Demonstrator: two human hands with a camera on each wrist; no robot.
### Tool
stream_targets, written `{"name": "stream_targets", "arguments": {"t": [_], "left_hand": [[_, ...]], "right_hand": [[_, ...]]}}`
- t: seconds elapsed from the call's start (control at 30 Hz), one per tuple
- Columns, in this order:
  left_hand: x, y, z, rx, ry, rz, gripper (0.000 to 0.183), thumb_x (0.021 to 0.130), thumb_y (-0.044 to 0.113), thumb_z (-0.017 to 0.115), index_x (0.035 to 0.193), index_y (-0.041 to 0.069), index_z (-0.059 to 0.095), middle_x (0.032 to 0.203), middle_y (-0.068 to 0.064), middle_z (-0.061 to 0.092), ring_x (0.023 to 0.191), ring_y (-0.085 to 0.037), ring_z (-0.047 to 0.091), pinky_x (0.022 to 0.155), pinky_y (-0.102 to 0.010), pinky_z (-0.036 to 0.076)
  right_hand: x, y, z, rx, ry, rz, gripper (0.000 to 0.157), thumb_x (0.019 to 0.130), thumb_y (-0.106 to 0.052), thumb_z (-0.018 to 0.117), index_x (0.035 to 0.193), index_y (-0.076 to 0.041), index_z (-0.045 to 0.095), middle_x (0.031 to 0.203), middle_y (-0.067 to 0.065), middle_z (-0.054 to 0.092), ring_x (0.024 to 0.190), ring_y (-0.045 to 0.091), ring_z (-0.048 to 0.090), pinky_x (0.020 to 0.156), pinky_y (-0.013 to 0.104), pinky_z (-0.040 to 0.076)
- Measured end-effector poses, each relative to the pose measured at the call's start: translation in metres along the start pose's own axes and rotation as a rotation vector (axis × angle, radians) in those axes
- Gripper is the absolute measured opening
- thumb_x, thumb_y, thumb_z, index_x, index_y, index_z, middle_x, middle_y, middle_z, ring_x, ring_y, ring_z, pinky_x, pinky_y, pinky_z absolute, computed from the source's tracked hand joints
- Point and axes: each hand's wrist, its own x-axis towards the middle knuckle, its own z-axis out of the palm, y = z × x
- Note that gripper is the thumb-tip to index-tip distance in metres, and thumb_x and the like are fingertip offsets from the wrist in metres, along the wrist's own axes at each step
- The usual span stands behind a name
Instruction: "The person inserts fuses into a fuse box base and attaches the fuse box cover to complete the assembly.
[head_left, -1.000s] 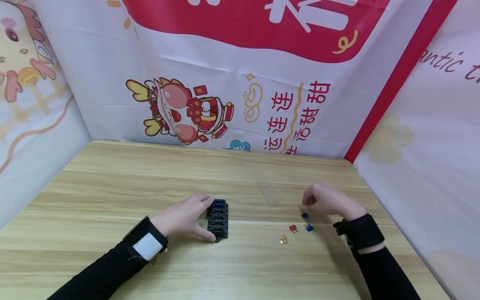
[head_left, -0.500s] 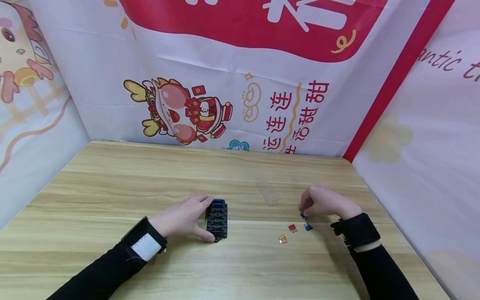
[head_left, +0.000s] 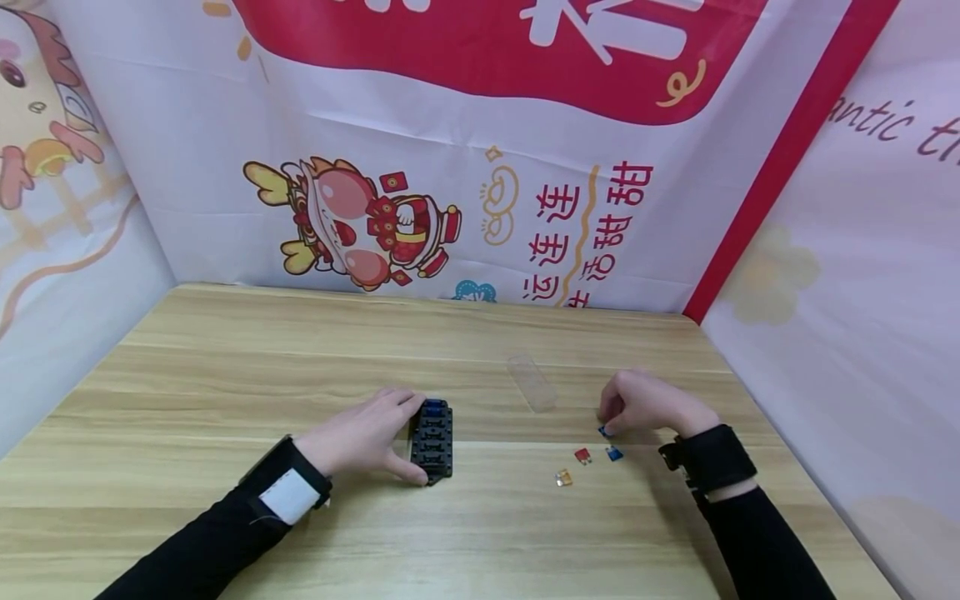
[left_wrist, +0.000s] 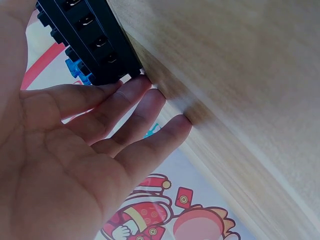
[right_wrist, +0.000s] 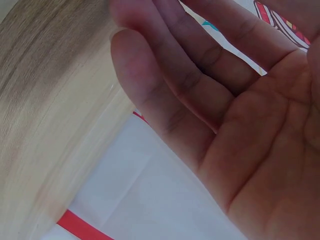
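My left hand (head_left: pixel 367 433) holds a black fuse block (head_left: pixel 432 442) on the table, thumb at its near end and fingers at its far end. One blue blade fuse (left_wrist: pixel 78 71) sits in the block's far slot; the left wrist view shows it from the side. Over on the right, my right hand (head_left: pixel 658 404) pinches a blue blade fuse (head_left: pixel 603 432) at the tabletop, its fingertips partly covering it. Another blue fuse (head_left: pixel 614 453), a red fuse (head_left: pixel 582 456) and an amber fuse (head_left: pixel 564 477) lie close by. The right wrist view shows curled fingers, the pinched fuse hidden.
A clear plastic cover (head_left: pixel 532 383) lies between the hands, a little farther back. The wooden table (head_left: pixel 300 333) ends at a printed cloth backdrop (head_left: pixel 420 125), with more cloth along both sides.
My right fingertips have come down onto the far blue fuse and taken it in a pinch. The left hand keeps its hold on the fuse block; the head view has shifted slightly.
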Motion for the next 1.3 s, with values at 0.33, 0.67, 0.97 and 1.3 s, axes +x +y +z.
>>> {"name": "stream_targets", "arguments": {"t": [0.33,0.67,0.97,1.3], "left_hand": [[-0.0007,0.0003,0.0006,-0.002,0.002,-0.001,0.111,0.065,0.071,0.068,0.144,-0.001,0.037,0.142,-0.017,0.039,0.129,-0.032,0.037,0.102,-0.044,0.033],[-0.0012,0.0009,-0.0002,-0.002,0.001,-0.011,0.111,0.065,0.07,0.07,0.144,0.0,0.038,0.142,-0.015,0.039,0.129,-0.03,0.038,0.102,-0.042,0.033],[-0.0008,0.002,0.0003,-0.022,-0.001,-0.015,0.111,0.064,0.069,0.071,0.143,-0.001,0.038,0.142,-0.016,0.039,0.129,-0.03,0.037,0.103,-0.043,0.033],[-0.0024,0.0024,0.0,-0.015,0.002,-0.01,0.11,0.065,0.069,0.07,0.143,-0.001,0.038,0.142,-0.017,0.039,0.129,-0.031,0.037,0.103,-0.043,0.033]], "right_hand": [[-0.0005,-0.0009,0.0004,0.006,-0.011,-0.003,0.011,0.074,-0.014,0.08,0.081,-0.014,0.071,0.073,-0.007,0.061,0.068,0.01,0.056,0.064,0.026,0.048],[0.0002,0.0002,0.0033,-0.002,-0.005,-0.004,0.012,0.074,-0.015,0.08,0.08,-0.015,0.07,0.071,-0.008,0.06,0.066,0.009,0.055,0.062,0.026,0.048],[0.0007,0.0014,0.0048,0.009,-0.001,-0.016,0.012,0.073,-0.013,0.08,0.078,-0.016,0.069,0.07,-0.008,0.06,0.065,0.01,0.055,0.061,0.026,0.048],[0.0016,0.0005,0.0046,0.02,-0.015,-0.004,0.012,0.074,-0.012,0.08,0.078,-0.016,0.069,0.07,-0.007,0.06,0.065,0.011,0.055,0.062,0.027,0.047]]}}
